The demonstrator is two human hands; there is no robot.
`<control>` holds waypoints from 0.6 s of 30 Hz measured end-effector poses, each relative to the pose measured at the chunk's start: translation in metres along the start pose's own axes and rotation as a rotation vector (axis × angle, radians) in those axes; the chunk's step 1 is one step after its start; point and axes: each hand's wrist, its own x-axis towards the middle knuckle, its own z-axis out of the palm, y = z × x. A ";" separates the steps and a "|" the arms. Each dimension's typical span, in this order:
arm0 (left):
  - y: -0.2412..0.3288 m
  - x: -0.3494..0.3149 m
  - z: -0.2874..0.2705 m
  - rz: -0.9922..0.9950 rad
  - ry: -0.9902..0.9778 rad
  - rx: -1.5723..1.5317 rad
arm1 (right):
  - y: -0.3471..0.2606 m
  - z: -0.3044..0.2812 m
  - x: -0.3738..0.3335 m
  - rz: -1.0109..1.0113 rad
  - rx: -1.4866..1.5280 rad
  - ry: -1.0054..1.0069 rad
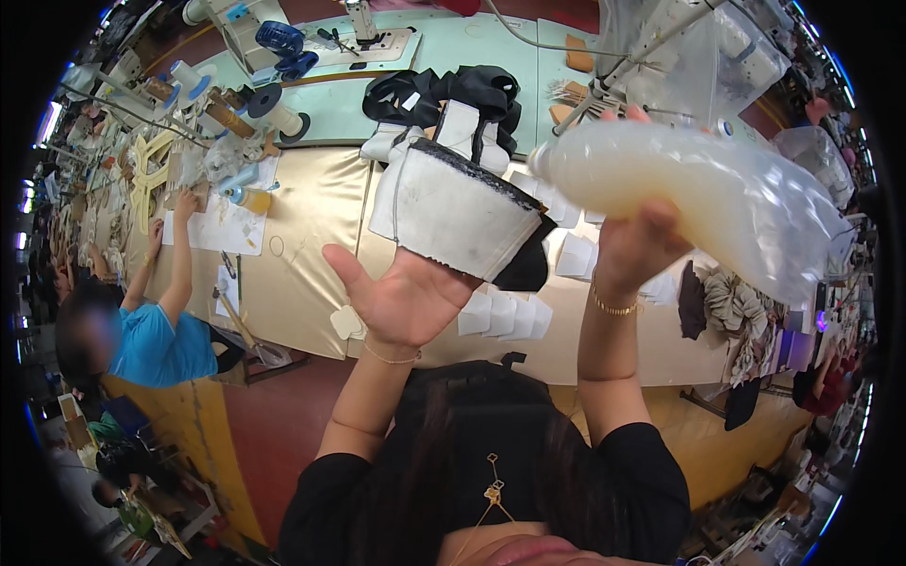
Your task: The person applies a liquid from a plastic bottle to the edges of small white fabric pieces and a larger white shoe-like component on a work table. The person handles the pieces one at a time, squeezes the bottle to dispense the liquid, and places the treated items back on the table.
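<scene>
Bright, diffuse light is laying a soft sheen on the desk [316, 212]. Highlights are gleaming on the translucent bottle [703, 189]. The fisheye view is bending straight edges and darkening toward black corners, lamps [50, 123] are glaring along its rim, and blur is masking a co-worker's head [88, 330].

The head view comes from the left of two head-worn fisheye cameras, facing steeply down and forward across the table [316, 274]. The wearer's black top [462, 429] lies very near at six o'clock; the left hand [411, 297] near centre and right hand [642, 247] toward three are close. Edges bend at the rim.
</scene>
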 end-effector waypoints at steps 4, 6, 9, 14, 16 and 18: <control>0.001 -0.001 -0.005 -0.007 0.008 0.025 | 0.001 -0.005 0.000 -0.051 -0.419 -0.253; 0.000 -0.003 -0.008 -0.017 -0.002 0.053 | 0.005 -0.007 0.001 0.026 -0.395 -0.075; -0.004 -0.007 -0.012 -0.016 0.001 0.182 | 0.013 -0.008 0.007 -0.078 0.022 -0.128; -0.003 -0.008 -0.014 0.044 0.004 0.199 | 0.010 -0.002 0.010 -0.075 0.007 -0.141; 0.001 -0.007 -0.016 0.032 0.001 0.150 | 0.000 -0.002 0.005 0.040 -0.021 -0.026; 0.003 -0.006 -0.016 0.030 -0.041 0.058 | -0.008 -0.002 0.001 0.018 0.089 -0.151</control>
